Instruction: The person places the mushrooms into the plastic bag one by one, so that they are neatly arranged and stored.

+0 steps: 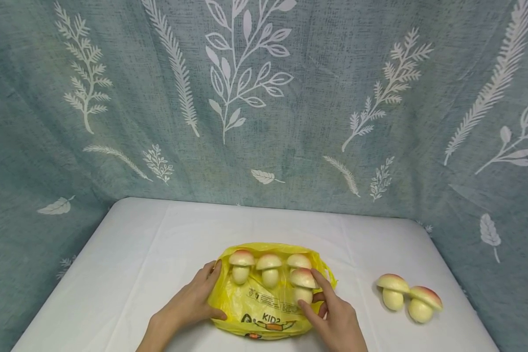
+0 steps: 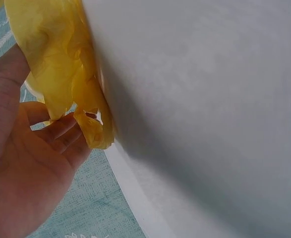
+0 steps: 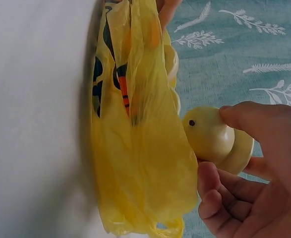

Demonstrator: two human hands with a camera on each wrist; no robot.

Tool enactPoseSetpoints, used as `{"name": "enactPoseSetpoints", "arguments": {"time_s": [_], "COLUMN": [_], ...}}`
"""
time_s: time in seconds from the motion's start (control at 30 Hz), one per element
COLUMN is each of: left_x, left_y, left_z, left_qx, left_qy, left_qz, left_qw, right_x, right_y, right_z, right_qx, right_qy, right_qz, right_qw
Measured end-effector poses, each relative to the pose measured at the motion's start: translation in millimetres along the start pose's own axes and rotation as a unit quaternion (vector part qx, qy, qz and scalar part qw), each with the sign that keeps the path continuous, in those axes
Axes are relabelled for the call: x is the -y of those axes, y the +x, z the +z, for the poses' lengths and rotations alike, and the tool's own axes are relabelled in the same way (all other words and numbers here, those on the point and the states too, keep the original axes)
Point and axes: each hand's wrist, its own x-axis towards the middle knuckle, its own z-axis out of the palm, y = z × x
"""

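A yellow plastic bag (image 1: 264, 305) lies spread on the table, with printed lettering along its front. Three toy mushrooms with pale stems and reddish caps rest in it, among them one at the left (image 1: 241, 266) and one in the middle (image 1: 270, 270). My right hand (image 1: 334, 318) pinches another toy mushroom (image 1: 303, 283) at the bag's right side; in the right wrist view, the thumb and fingers are on either side of this mushroom (image 3: 209, 136). My left hand (image 1: 193, 300) holds the bag's left edge, thumb in front and fingers partly hidden behind the yellow plastic (image 2: 51, 54).
Two more toy mushrooms, a left one (image 1: 393, 292) and a right one (image 1: 424, 304), lie side by side to the right of the bag. A white cloth covers the table (image 1: 158, 244). Behind it hangs a blue-green curtain (image 1: 308, 107) with white leaf prints.
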Motion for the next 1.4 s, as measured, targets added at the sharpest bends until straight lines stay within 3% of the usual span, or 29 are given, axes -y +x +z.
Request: {"name": "enactPoseSetpoints", "arguments": {"time_s": [0.3,0.57,1.03,1.4], "left_x": [-0.9,-3.0,-3.0,-2.8], "left_y": [0.7,0.2,-0.7,-0.2], "left_z": [-0.7,-1.9,-1.2,-0.4], "left_qx": [-0.008,-0.004,-0.002,-0.002], "left_qy": [0.006,-0.012,-0.005,-0.002], "left_qz": [0.004,0.004,0.007,0.003], "left_qw": [0.9999,0.9999,1.0000,1.0000], "right_x": [3,1,1,-1], "right_y": [0.8,0.3,-4.3,-8.3], "right_z": [3,6,12,13], "right_qx": [0.030,0.052,0.077,0.109], "right_qy": [-0.035,-0.063,-0.104,-0.139], "right_qz": [0.024,0.030,0.039,0.048], "right_qw": [0.9986,0.9962,0.9909,0.9830]}}
